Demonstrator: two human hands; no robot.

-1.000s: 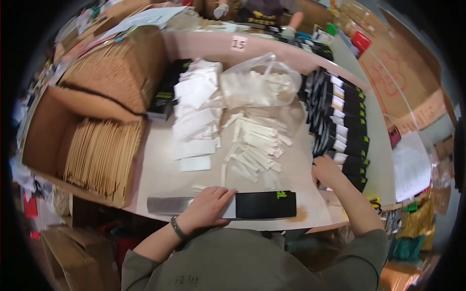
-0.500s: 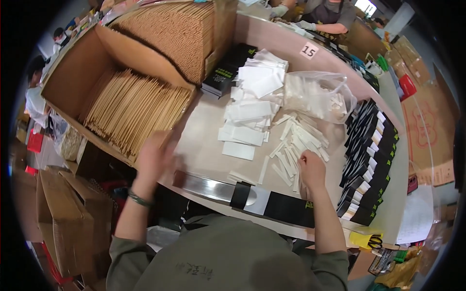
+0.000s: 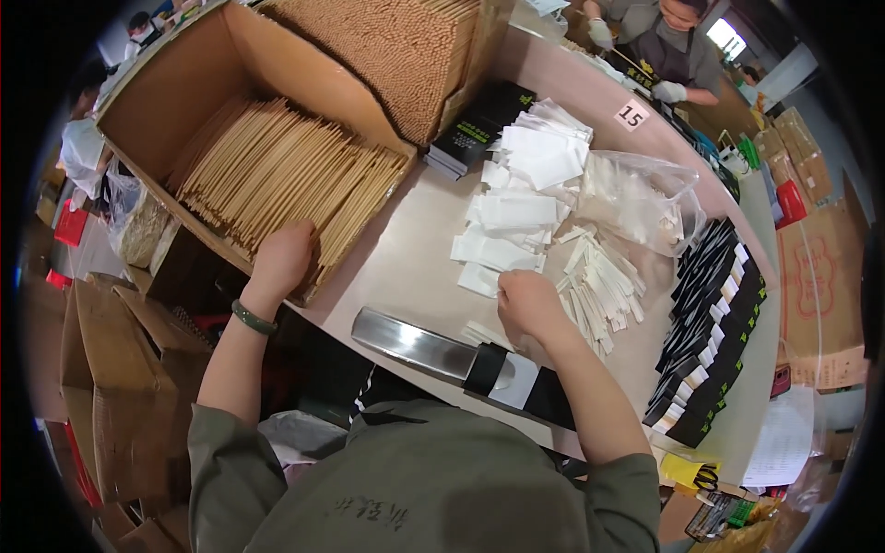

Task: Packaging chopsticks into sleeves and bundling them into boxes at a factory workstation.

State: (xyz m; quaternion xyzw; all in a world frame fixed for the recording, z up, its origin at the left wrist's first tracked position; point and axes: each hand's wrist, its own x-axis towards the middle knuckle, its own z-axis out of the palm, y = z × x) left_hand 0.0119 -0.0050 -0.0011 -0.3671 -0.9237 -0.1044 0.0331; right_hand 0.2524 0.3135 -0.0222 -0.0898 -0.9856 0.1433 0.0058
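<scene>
Under the left hand (image 3: 284, 258), at the near end of an open brown cardboard box (image 3: 157, 88), lie closely packed slim tan wooden sticks (image 3: 277, 175); its finger spread and any hold cannot be determined. Sticks are best gripped near their ends, without dragging neighbours askew. Between the hands, toward the body, a shiny silver metal trough (image 3: 410, 343) meets a flat black sleeve with a white panel (image 3: 516, 380); both should sit flat on the bench (image 3: 378, 276). The right hand (image 3: 530, 302) is curled, fingertips at the near edge of flat white paper slips (image 3: 502, 244); whether it pinches one cannot be determined. A light pinch would suit single slips. Writing: beyond the hands, stacked black packets (image 3: 479, 129) bear pale and green print; farther right, a white square label (image 3: 631, 115) shows a bold number; rightmost, overlapping black packets (image 3: 701, 346) carry green marks, illegible.
</scene>
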